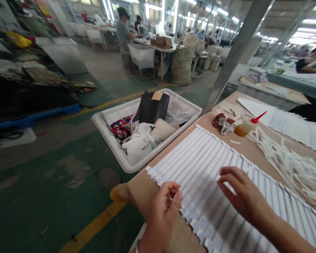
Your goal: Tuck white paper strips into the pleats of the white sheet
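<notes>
Rows of overlapping white strips [197, 158] lie across the table, their folded ends forming a jagged edge. At the near left edge of these strips is my left hand [162, 211]. Its fingers are curled in toward the thumb, and whatever may be between them is too small to make out. Over the middle of the strips hovers my right hand [239, 188], thumb and fingers apart, with nothing in it. A small bottle of amber liquid with a red nozzle [246, 127] leans on the table beyond the strips.
A white plastic bin [105, 135] with bags and black sheet material stands against the table's far left side. Loose white ribbons [287, 161] are heaped on the right. A metal post [234, 52] rises by the table corner. Other people work at tables farther back.
</notes>
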### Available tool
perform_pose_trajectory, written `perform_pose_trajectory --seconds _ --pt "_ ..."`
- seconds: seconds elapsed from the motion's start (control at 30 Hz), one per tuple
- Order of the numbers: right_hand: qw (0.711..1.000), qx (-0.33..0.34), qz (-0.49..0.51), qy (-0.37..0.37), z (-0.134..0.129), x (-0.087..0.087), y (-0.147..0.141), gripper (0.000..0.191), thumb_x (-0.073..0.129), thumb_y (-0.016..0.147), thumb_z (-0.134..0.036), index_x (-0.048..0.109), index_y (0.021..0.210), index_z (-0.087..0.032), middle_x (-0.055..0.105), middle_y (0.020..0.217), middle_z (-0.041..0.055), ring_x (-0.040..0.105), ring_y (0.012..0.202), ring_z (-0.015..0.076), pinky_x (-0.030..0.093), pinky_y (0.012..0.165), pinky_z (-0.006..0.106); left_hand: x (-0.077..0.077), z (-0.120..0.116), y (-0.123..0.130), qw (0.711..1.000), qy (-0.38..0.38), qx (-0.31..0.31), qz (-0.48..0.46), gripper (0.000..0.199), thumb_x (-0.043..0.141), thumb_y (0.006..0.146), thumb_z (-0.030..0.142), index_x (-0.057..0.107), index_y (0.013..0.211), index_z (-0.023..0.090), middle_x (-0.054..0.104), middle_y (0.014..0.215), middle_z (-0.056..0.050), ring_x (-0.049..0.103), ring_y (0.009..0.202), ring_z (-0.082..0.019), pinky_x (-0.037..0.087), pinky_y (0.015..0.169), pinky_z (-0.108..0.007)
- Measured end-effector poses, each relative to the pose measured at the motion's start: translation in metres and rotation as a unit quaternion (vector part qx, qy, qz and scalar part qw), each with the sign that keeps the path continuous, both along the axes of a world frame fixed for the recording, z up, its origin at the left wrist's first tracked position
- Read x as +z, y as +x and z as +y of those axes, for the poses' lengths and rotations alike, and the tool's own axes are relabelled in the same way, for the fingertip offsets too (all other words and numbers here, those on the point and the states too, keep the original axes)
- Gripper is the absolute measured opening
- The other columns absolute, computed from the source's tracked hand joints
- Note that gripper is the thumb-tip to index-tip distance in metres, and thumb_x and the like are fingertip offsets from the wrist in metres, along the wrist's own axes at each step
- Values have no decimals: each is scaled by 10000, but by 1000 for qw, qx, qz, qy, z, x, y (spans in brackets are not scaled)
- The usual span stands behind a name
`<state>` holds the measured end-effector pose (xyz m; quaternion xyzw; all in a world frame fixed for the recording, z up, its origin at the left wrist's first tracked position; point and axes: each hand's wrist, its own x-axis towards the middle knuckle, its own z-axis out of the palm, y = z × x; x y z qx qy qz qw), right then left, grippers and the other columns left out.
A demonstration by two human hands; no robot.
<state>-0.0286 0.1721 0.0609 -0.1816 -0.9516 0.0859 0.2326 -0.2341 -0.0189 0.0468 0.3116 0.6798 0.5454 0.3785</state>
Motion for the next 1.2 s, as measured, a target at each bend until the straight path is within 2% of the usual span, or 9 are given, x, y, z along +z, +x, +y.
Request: perform_pose_trajectory --seconds 0.1,0.2,0.33,0.5,0.6,0.73,0.83,1.03,1.2 --pt "992 122 -27 3 -56 10 -40 166 441 988 -112 593 946 -163 617 1030 86 563 949 207 444 861 378 6 5 16 970 -67 -87 -218 536 361 977 643 562 914 151 612 686 -22 582 517 -115 281 421 -188" --pt "981 191 -37 21 -81 12 -58 254 370 984 -94 610 913 -135 634 1019 115 547 946 245 429 845 418 4 -1 11 959 -74 -101 -255 472 482 929 622 530 833 162 573 646 8 523 463 -93 311 416 -183" --pt "973 222 -42 -34 -84 10 -66 227 406 976 -96 625 1020 -135 642 1078 115 543 987 242 418 888 415 1 -18 -6 965 -86 -125 -216 366 525 933 511 509 798 171 560 650 22 487 452 -81 343 439 -194" --pt "973 163 -43 -161 -67 9 -81 320 510 983 -146 526 1299 -193 627 1251 81 518 1169 215 378 999 389 8 -27 -23 991 -59 -107 -60 338 477 986 428 554 788 166 561 654 22 495 540 -89 370 545 -215" --pt "939 155 -103 -288 -55 9 -95 167 475 1022 -249 620 1103 -227 684 989 19 591 945 167 426 875 338 8 -25 -33 997 -33 -65 25 323 499 986 388 585 769 165 559 655 20 511 606 -104 366 595 -231" --pt "880 74 -171 -436 -41 8 -122 263 515 988 -384 624 826 -209 613 720 -12 545 678 133 409 622 273 1 -19 -48 994 -30 -13 102 271 543 968 331 604 765 163 575 671 17 527 653 -118 359 623 -246" --pt "882 53 -181 -432 -30 5 -149 263 563 938 -411 632 792 -203 618 698 -14 547 669 136 403 625 272 -4 -15 -63 989 -24 15 146 223 569 960 292 608 782 165 602 705 14 552 681 -123 376 646 -251" --pt "917 57 -211 -334 -8 -6 -194 211 551 904 -354 638 790 -200 671 738 2 581 686 149 395 647 279 -15 -15 -90 972 11 50 231 92 553 977 207 633 946 175 662 853 -2 609 796 -135 445 743 -263" --pt "930 41 -244 -273 4 -8 -209 212 533 896 -353 644 803 -199 694 764 27 594 695 170 387 644 292 -23 -18 -98 931 24 38 363 122 520 988 168 636 1022 152 669 980 -65 614 934 -192 491 844 -336"
